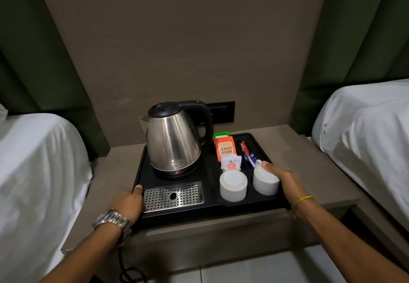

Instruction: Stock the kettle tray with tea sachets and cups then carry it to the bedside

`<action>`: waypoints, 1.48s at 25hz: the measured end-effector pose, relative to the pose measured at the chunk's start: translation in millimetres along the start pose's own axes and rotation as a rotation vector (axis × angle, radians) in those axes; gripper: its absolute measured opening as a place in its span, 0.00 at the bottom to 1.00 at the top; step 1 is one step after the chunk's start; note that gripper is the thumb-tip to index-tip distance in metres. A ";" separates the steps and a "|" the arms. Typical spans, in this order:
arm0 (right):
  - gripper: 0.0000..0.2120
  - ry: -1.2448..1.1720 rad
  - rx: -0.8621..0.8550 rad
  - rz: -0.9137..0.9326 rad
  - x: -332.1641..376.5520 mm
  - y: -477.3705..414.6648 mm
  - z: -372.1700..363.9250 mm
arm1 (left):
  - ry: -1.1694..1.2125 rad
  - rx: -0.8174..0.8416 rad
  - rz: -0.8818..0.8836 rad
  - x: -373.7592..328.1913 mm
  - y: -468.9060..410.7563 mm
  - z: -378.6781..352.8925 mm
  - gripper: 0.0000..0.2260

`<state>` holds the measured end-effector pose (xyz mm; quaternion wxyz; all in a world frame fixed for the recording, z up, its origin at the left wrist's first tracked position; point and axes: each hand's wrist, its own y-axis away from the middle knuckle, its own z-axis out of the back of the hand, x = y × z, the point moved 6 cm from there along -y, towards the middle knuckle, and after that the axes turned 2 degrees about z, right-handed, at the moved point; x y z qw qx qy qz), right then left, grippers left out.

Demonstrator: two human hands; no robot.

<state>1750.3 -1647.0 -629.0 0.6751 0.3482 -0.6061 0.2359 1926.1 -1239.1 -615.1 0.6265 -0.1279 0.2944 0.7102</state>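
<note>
A black kettle tray (210, 213) rests on the bedside table. On it stand a steel kettle (173, 141), a perforated metal drip grate (173, 196), an orange Classic Assam tea sachet (225, 149) with a green one behind, a small white sachet (231, 163), red and blue stick packets (247, 153), and two upturned white cups. The left cup (233, 185) stands free. My left hand (129, 201) grips the tray's left front edge. My right hand (280, 177) lies against the right cup (265, 182), thumb on its top.
The grey-brown bedside table (327, 172) sits between two beds with white sheets, one on the left (37, 172) and one on the right (365, 127). A black wall socket (222, 111) is behind the kettle. A black cord (124, 269) hangs down at the table's front.
</note>
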 end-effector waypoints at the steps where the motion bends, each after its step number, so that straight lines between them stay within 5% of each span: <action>1: 0.32 0.006 -0.014 0.004 0.6 0.0 -0.4 | 0.001 0.007 0.003 0.3 -0.1 0.0 0.25; 11: 0.29 0.010 -0.129 0.013 -0.1 4.1 2.1 | 0.108 -0.077 0.004 2.8 2.9 8.1 0.17; 28: 0.15 0.138 -0.248 0.132 -8.9 -0.8 0.8 | 0.030 -0.311 -0.128 5.6 11.1 6.8 0.19; 37: 0.27 0.520 -0.284 0.322 9.3 12.9 -11.2 | -0.169 -0.245 -0.264 -20.1 21.7 14.5 0.16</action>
